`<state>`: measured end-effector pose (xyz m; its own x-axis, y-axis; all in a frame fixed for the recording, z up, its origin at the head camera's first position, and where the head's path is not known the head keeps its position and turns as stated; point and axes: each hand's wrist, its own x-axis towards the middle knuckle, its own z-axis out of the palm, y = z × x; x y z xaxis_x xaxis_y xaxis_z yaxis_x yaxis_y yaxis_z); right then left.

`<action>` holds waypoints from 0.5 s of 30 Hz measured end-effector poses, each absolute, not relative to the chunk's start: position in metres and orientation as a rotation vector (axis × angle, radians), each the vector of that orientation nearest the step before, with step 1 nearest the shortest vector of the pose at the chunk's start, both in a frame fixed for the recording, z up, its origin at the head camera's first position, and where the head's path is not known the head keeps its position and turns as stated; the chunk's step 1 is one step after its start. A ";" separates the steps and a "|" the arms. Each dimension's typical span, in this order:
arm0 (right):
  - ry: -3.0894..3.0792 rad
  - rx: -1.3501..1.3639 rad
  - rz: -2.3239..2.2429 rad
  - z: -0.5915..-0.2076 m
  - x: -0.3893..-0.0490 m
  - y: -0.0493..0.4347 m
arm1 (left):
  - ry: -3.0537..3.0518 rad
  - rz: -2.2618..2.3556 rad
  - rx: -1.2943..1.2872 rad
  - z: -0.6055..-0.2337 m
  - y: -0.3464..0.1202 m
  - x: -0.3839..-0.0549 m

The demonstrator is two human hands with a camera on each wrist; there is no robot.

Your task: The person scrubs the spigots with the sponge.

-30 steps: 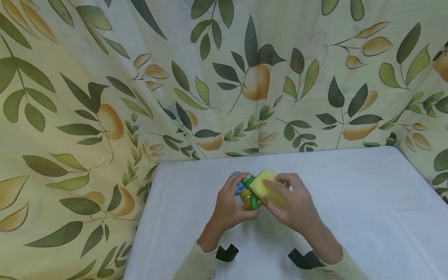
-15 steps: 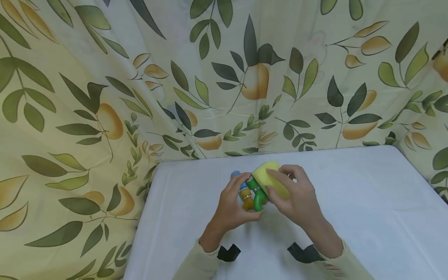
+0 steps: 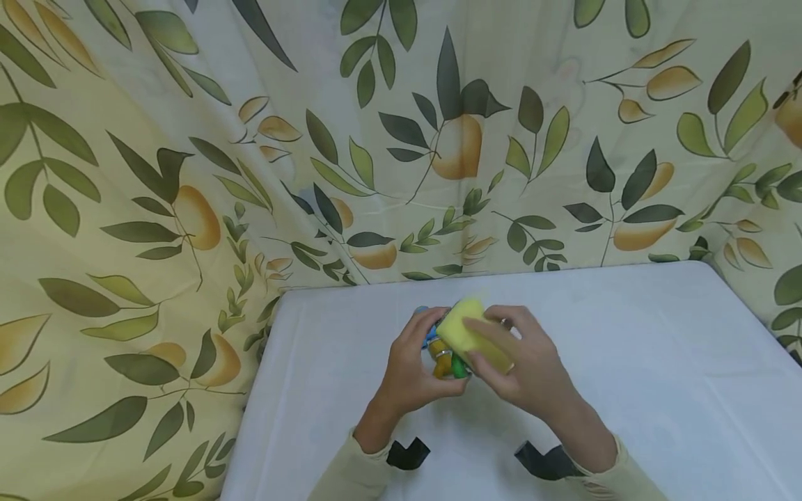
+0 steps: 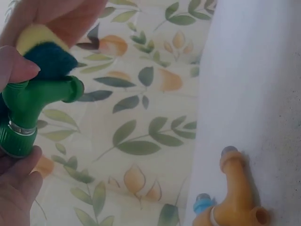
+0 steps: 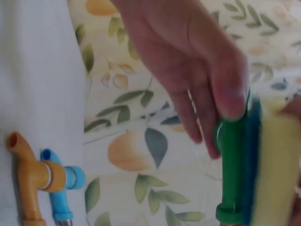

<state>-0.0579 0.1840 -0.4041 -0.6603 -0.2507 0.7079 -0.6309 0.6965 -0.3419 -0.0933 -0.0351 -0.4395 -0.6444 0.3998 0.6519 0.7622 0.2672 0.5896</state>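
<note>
My left hand (image 3: 404, 362) grips a green plastic tap (image 4: 33, 101) between thumb and fingertips, clear above the table. In my right hand (image 3: 532, 362) is a yellow sponge (image 3: 466, 334), pinched by thumb and fingers. Its dark scouring side (image 5: 252, 155) lies against the tap's body in the right wrist view. From the head, the sponge covers most of the green tap. Below and behind the hands, an orange tap (image 4: 235, 183) and a light blue tap (image 5: 60, 202) rest side by side on the white surface.
A white-covered table (image 3: 658, 362) spreads under both hands. Behind and to the left hangs a curtain (image 3: 250, 174) printed with leaves and fruit. Black pieces (image 3: 409, 454) sit at both wrists, by the pale sleeves (image 3: 351, 466).
The sponge first moved up and right, baring more of the green tap, then came back left and down over it. My left hand has stayed nearly still, holding the tap.
</note>
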 end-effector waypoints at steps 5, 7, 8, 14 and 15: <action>-2.231 0.716 0.736 -0.399 -0.059 0.192 | -2.163 -1.326 -1.030 -0.438 -0.037 -0.094; -2.227 0.626 0.746 -0.397 -0.063 0.192 | -2.162 -1.324 -1.039 -0.438 -0.037 -0.094; -2.215 0.611 0.755 -0.397 -0.064 0.191 | -2.160 -1.323 -1.047 -0.438 -0.037 -0.094; -2.235 0.833 0.777 -0.399 -0.057 0.191 | -2.139 -1.337 -1.058 -0.436 -0.037 -0.094; -2.240 0.812 0.779 -0.399 -0.057 0.193 | -2.139 -1.347 -1.052 -0.435 -0.038 -0.094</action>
